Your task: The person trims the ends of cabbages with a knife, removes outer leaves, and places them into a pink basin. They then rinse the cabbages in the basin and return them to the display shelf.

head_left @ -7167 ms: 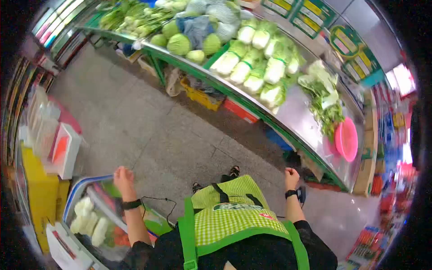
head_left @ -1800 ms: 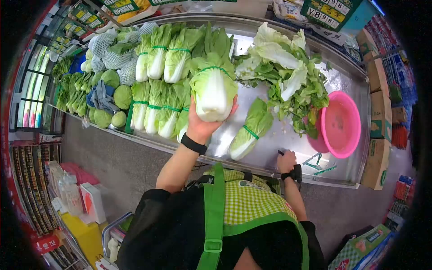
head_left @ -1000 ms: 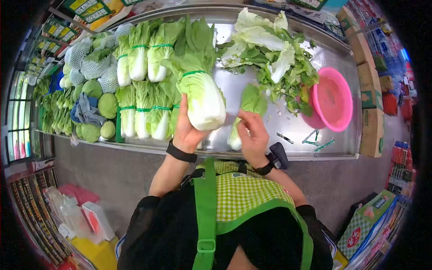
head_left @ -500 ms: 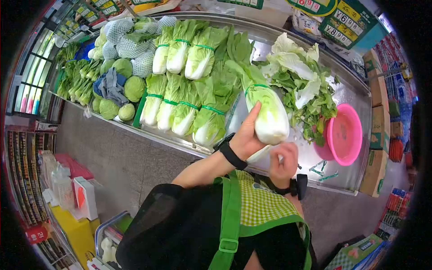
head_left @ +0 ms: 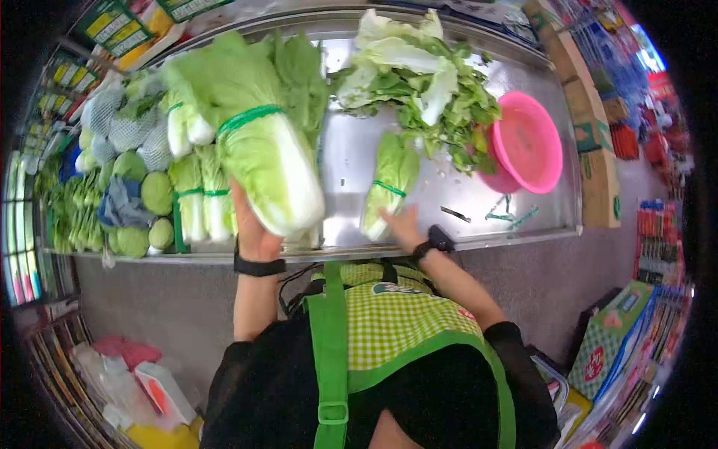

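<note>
My left hand [head_left: 256, 230] is wrapped round the lower side of a large Chinese cabbage [head_left: 273, 168], held raised over the tray with its white base toward me. A green tape band [head_left: 250, 117] circles its leaves. Behind it, more banded Chinese cabbages [head_left: 196, 198] are partly hidden. On the metal tray [head_left: 345, 161] lies a smaller banded Chinese cabbage [head_left: 395, 168], its leafy end pointing away. My right hand [head_left: 405, 228], fingers spread, is right at that cabbage's white base.
Loose trimmed leaves [head_left: 437, 82] are heaped at the back beside a pink basin [head_left: 542, 142]. Green tape scraps [head_left: 511, 213] lie near the front rim. Round cabbages [head_left: 157, 193] and netted produce [head_left: 114, 116] fill the left. Cardboard boxes [head_left: 600, 187] line the right edge.
My left hand has carried the large cabbage leftward over the banded row. My right hand has come away from its base, spread its fingers and reached to the smaller cabbage. The view has turned.
</note>
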